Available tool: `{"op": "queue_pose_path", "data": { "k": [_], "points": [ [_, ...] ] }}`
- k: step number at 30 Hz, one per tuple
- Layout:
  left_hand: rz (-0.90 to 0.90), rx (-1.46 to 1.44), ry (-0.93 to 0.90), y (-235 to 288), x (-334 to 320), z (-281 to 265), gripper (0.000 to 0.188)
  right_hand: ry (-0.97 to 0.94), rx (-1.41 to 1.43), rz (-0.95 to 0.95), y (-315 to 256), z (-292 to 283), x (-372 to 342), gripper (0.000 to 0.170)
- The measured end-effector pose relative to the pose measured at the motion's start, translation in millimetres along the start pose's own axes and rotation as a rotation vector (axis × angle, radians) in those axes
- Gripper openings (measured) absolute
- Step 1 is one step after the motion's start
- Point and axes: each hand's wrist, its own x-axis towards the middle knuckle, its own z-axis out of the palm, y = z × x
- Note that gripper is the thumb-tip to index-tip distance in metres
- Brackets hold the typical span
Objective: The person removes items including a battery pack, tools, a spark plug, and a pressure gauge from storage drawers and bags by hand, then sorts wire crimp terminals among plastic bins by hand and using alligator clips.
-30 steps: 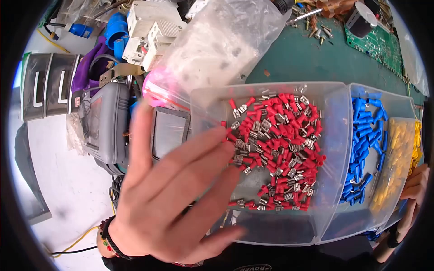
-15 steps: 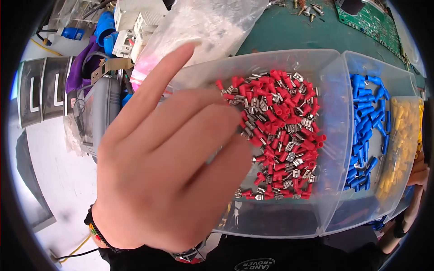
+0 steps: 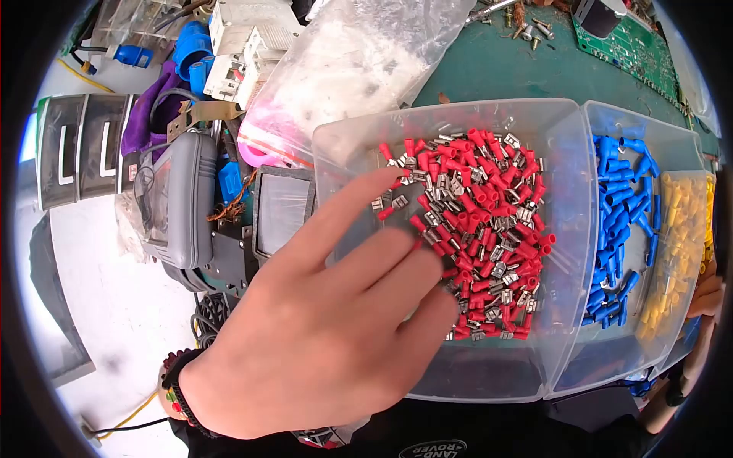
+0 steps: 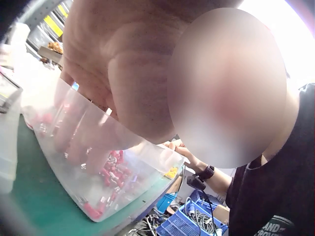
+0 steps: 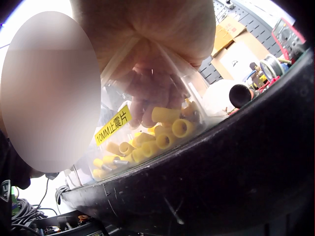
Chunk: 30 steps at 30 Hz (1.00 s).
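A clear plastic bin (image 3: 565, 122) holds a heap of red spade terminals (image 3: 489, 221) with bare metal ends. Over its near left side reaches my left hand (image 3: 321, 328), with the little finger stretched out and the other fingers bent loosely down among the terminals. Their tips are mostly hidden in the head view; the left wrist view shows the fingers blurred through the bin wall. My right hand (image 5: 157, 91) is inside another clear bin, fingertips at the yellow crimp terminals (image 5: 166, 141). I cannot tell whether it pinches one.
Blue terminals (image 3: 615, 210) fill the bin between the red and yellow ones. A plastic bag (image 3: 359, 69), a grey case (image 3: 183, 206) and a black-framed box (image 3: 282, 210) crowd the left and back. Behind lie screws (image 3: 534, 32) and a green circuit board (image 3: 634, 57).
My left hand has shifted right and its little finger has swung down from pointing up to lie over the bin. Terminals near it have moved. The head view has shifted slightly.
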Motion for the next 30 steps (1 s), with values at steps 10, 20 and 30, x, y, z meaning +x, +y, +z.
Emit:
{"op": "queue_pose_path", "data": {
  "k": [10, 20, 30],
  "points": [
    [-0.096, -0.060, 0.225, 7, 15, 8, 0.034, -0.197, -0.218, 0.222, -7, -28, -11, 0.029],
    [-0.175, 0.233, 0.014, 13, 7, -25, 0.033, -0.199, -0.100, 0.010, 1, -23, 4, 0.033],
    [-0.052, 0.041, 0.193, 16, 14, 0, 0.026, -0.510, -0.341, -0.145, 2, -35, 22, 0.030]
  ]
}}
